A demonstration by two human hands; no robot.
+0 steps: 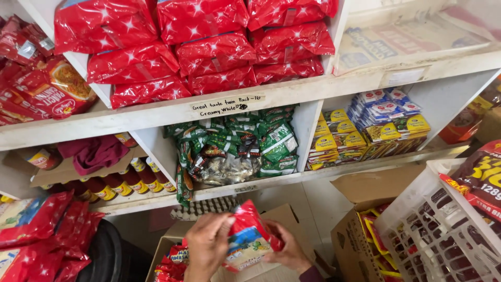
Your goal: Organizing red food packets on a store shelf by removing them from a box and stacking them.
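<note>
Red snack packet [249, 237] gripped by left hand [207, 245] and right hand [288, 249], both grips closed on it, above open cardboard box [282, 215], below white shelf [156, 112].

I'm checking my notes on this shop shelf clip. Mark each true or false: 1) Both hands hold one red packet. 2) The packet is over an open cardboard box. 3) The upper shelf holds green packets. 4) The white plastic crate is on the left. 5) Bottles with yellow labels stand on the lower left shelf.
1) True: the left hand and right hand grip the red packet.
2) True: the cardboard box lies below it.
3) False: shiny red packets fill it; the green packets sit one shelf lower.
4) False: the white plastic crate is on the right.
5) True: bottles.
</note>
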